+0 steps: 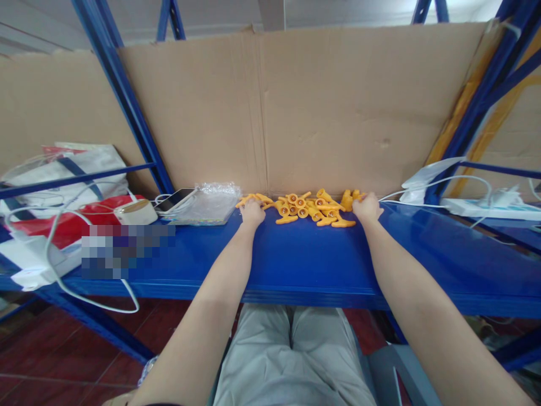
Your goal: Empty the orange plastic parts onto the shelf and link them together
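A heap of yellow-orange plastic pieces lies on the blue shelf in front of me. Several have a round hollow end, and some show arms that stick out like a T-shaped handle. At the heap's left end, my left hand is closed around yellow pieces that poke out past the fingers. My right hand is at the right end, its fingers curled on upright yellow pieces. The hands partly hide what they grip.
Left of the heap lie a clear plastic bag, a phone and a white charger block with cables. A power strip sits at far right. Cardboard backs the shelf between blue posts.
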Motion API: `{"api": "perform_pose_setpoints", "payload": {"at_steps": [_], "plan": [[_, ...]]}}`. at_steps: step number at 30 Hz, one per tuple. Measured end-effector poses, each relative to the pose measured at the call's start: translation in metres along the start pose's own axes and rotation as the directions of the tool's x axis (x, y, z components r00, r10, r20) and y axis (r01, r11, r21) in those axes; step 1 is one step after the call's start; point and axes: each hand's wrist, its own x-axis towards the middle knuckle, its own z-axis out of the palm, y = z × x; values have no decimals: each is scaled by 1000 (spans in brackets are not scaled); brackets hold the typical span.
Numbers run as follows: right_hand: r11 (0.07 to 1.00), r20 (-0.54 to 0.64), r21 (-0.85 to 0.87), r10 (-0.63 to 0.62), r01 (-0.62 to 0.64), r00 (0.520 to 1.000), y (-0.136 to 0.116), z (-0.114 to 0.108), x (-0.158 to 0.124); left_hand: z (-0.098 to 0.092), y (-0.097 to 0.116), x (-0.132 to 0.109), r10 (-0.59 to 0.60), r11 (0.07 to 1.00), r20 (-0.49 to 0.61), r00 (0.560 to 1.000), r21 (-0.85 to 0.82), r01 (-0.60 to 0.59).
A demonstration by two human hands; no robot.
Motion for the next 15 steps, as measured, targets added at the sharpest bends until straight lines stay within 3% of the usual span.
{"api": "perform_pose_setpoints", "payload": {"at_steps": [8,15], "plan": [[1000,-9,-8,13,-13,1000,-2,0,-1,-9,3,-2,-304,952,-57,951,11,305],[1000,24,-23,15,-15,1000,-2,-3,-2,-6,0,-1,-296,955,-10,955,-4,296]]}}
